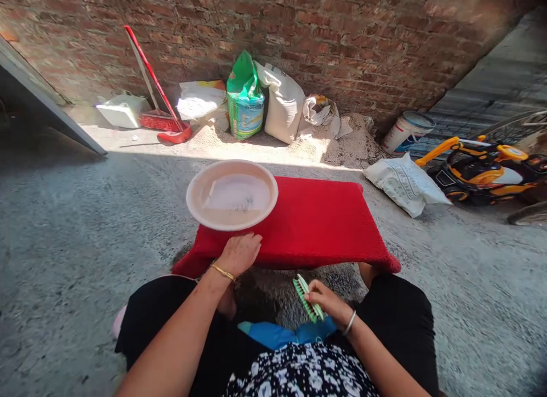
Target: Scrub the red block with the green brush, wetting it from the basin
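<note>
A red cloth [320, 215] with a thick, towel-like look lies over a low rectangular support in front of me, its near edge hanging a little. My left hand [241, 253] rests at that near edge with its fingers bent and closed on the cloth, just below the basin. On the left of the cloth stands a pale pink basin [194, 209] holding water. In my right hand [327, 300] is a green and white scrubbing brush [304, 290], held above my lap in front of the cloth, apart from it, bristles facing left. A blue fabric piece [273, 333] lies across my lap.
Along the brick wall [342, 49] stand a red broom and dustpan [164, 121], a green bag [244, 109], a white sack [284, 103] and a tilted bucket [408, 132]. A flat white sack [404, 183] and an orange-black ride-on toy [487, 169] are at right.
</note>
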Motion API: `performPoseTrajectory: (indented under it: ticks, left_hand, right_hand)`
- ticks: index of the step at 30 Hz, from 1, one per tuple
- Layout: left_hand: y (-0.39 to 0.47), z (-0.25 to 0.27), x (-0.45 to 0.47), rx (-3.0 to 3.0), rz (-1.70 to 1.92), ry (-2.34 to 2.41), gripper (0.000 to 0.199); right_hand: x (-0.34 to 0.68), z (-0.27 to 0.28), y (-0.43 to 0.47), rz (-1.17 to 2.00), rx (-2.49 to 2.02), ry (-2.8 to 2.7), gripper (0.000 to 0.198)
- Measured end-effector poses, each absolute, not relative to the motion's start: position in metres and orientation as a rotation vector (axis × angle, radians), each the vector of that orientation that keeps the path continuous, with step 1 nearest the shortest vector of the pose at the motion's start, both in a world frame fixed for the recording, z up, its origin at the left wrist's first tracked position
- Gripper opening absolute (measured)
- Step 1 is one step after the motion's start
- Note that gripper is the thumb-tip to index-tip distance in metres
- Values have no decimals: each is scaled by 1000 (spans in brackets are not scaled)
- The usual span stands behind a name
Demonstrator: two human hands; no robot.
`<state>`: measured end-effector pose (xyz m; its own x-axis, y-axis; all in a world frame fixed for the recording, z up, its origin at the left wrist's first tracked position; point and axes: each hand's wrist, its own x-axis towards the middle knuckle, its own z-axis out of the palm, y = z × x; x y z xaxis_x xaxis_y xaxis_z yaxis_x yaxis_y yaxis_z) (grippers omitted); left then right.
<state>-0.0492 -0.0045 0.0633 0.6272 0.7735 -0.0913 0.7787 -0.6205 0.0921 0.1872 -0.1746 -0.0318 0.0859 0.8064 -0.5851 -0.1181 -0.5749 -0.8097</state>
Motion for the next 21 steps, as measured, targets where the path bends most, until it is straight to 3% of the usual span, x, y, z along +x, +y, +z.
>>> performPoseTrajectory:
  ticks: [3, 5, 10, 16, 21]
  left_hand:
    - [-6, 63, -60, 2669, -137, 1301, 22]
    - [-6, 64, -67, 2657, -141, 1299, 21]
    - [-5, 72, -82, 2598, -149, 1449, 26]
    - [-2, 77, -90, 2585, -249, 1529, 30]
    - [-3, 75, -82, 2592, -293, 1456, 28]
  right_hand:
    - [179, -2, -169, 1732, -1559, -1093, 27]
    - [174, 16, -158, 1664, -1567, -1234, 32]
    - [150, 45, -104, 1112, -1764, -1380, 35]
    - [94, 42, -51, 329, -1843, -2088, 37]
    - [118, 29, -37, 228, -1927, -2121, 38]
